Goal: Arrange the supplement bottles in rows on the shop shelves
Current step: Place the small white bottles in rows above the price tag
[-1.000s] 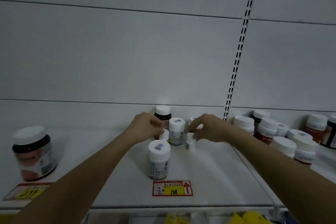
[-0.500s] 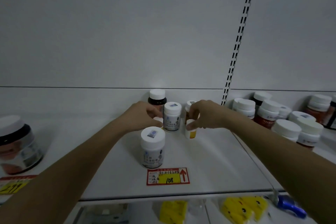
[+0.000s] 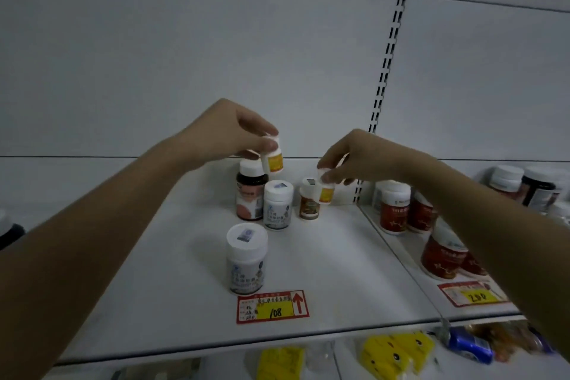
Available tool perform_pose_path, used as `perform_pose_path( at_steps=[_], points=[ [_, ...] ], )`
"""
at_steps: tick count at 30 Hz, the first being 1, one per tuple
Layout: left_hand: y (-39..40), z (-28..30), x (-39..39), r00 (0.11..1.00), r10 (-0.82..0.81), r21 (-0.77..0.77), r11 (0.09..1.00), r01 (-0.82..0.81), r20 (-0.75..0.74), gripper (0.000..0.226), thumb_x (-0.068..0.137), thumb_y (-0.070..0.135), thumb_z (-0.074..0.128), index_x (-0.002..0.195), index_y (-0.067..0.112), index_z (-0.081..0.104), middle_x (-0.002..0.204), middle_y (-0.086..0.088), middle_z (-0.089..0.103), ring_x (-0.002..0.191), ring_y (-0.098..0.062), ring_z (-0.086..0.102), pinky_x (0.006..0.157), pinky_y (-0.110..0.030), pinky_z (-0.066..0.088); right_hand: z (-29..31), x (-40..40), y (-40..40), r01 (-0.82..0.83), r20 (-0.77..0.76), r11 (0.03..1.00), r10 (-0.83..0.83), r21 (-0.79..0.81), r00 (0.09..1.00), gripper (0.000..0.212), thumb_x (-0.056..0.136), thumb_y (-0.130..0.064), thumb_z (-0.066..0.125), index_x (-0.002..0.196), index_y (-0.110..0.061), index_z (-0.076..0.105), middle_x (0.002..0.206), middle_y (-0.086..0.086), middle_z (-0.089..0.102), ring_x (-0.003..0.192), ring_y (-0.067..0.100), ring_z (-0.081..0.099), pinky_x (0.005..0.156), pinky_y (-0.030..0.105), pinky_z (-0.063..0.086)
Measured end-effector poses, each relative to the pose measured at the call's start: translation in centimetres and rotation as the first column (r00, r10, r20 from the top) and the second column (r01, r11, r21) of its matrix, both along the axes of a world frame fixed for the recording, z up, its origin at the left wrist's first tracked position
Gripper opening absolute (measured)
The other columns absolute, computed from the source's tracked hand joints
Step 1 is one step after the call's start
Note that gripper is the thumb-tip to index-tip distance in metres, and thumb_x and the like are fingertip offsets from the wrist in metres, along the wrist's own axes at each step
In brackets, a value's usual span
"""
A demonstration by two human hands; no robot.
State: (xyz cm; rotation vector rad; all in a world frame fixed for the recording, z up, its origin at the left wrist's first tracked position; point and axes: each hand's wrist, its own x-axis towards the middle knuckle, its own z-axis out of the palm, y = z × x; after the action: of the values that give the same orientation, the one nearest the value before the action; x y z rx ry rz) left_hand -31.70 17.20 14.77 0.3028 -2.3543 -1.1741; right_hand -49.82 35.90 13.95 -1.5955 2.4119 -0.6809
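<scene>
My left hand grips a small white bottle with a yellow label by its cap, lifted above a dark bottle with a white cap. My right hand holds a second small yellow-labelled bottle by its cap, in the air next to a small brown bottle. Two white bottles stand on the white shelf: one at mid depth, one near the front edge.
Red-labelled bottles crowd the neighbouring shelf section on the right, with dark jars behind. Red and yellow price tags sit at the shelf front. A slotted upright divides the back panel. Yellow packs lie on the lower shelf.
Both hands have lifted off the shelf, each raising a small yellow-labelled bottle by its cap; the left one rose higher. The camera view has tilted down and closer.
</scene>
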Motion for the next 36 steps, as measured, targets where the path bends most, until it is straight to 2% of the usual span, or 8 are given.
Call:
perform_pose_path(
  at_steps=[6,10,14,19,24,28,31,36],
  points=[
    [5.9,5.5,-3.0,0.986,-0.17,-0.097,0.981,0.168,-0.008,0.022,0.078,0.01,0.08,0.099,0.016,0.077,0.091,-0.001,0.078,0.084,-0.014,0.074,0.072,-0.027,0.061,5.4,-0.5,6.6,0.053,0.052,0.99,-0.046,-0.133,0.998,0.021,0.084,-0.016,0.076,0.104,-0.01,0.077,0.092,0.001,0.077,0.076,0.01,0.073,0.062,0.018,0.057],
    [11.8,6.7,-5.3,0.962,-0.271,-0.084,0.96,0.269,-0.016,0.021,0.079,0.009,0.078,0.099,0.015,0.076,0.09,-0.002,0.078,0.086,-0.017,0.074,0.072,-0.028,0.061,7.3,-1.3,13.5,0.105,0.06,0.972,-0.095,-0.211,0.994,0.012,0.086,-0.017,0.073,0.096,-0.016,0.079,0.089,-0.004,0.078,0.076,0.009,0.073,0.064,0.019,0.058],
    [19.7,6.9,-7.8,0.938,-0.346,-0.074,0.936,0.345,-0.004,0.022,0.08,0.01,0.078,0.101,0.017,0.076,0.093,-0.001,0.078,0.088,-0.016,0.074,0.073,-0.03,0.061,8.2,-2.2,22.3,0.165,0.064,0.946,-0.154,-0.277,0.986,0.011,0.088,-0.018,0.07,0.096,-0.017,0.078,0.09,-0.003,0.078,0.077,0.01,0.073,0.064,0.02,0.058],
    [31.8,6.5,-11.5,0.89,-0.455,-0.038,0.89,0.454,-0.023,0.022,0.082,0.01,0.077,0.103,0.016,0.076,0.095,-0.001,0.077,0.089,-0.015,0.074,0.07,-0.025,0.059,8.1,-3.0,35.4,0.237,0.08,0.905,-0.223,-0.352,0.971,0.008,0.089,-0.021,0.069,0.092,-0.022,0.077,0.091,-0.004,0.077,0.078,0.01,0.073,0.063,0.018,0.057],
    [42.9,4.9,-15.7,0.845,-0.533,-0.009,0.846,0.533,-0.05,0.021,0.084,0.014,0.074,0.1,0.026,0.077,0.095,0.008,0.077,0.087,-0.008,0.073,0.068,-0.019,0.057,7.6,-4.1,46.9,0.325,0.094,0.849,-0.315,-0.417,0.944,0.007,0.09,-0.023,0.069,0.089,-0.026,0.074,0.089,-0.007,0.076,0.075,0.006,0.072,0.06,0.014,0.055],
    [50.1,4.2,-19.1,0.802,-0.595,0.025,0.802,0.597,-0.053,0.021,0.087,0.015,0.071,0.101,0.03,0.075,0.093,0.016,0.076,0.086,-0.004,0.072,0.065,-0.015,0.055,6.9,-6.0,54.4,0.407,0.099,0.776,-0.414,-0.481,0.905,0.01,0.086,-0.027,0.072,0.092,-0.02,0.072,0.088,-0.001,0.074,0.075,0.009,0.072,0.06,0.018,0.056],
    [54.3,3.8,-22.0,0.775,-0.629,0.059,0.773,0.632,-0.068,0.021,0.087,0.013,0.071,0.101,0.028,0.075,0.096,0.011,0.076,0.087,-0.008,0.073,0.068,-0.019,0.057,5.9,-7.9,58.8,0.464,0.138,0.709,-0.467,-0.532,0.873,0.017,0.082,-0.027,0.075,0.092,-0.014,0.072,0.088,0.003,0.074,0.075,0.012,0.073,0.062,0.023,0.059],
    [59.0,2.5,-27.8,0.737,-0.668,0.131,0.726,0.675,-0.099,0.025,0.084,0.012,0.074,0.109,0.017,0.072,0.096,0.001,0.077,0.087,-0.015,0.074,0.068,-0.024,0.059,3.6,-12.3,63.8,0.537,0.196,0.638,-0.527,-0.551,0.827,0.014,0.083,-0.025,0.074,0.091,-0.013,0.073,0.09,0.003,0.074,0.077,0.015,0.073,0.067,0.029,0.062]
  ],
)
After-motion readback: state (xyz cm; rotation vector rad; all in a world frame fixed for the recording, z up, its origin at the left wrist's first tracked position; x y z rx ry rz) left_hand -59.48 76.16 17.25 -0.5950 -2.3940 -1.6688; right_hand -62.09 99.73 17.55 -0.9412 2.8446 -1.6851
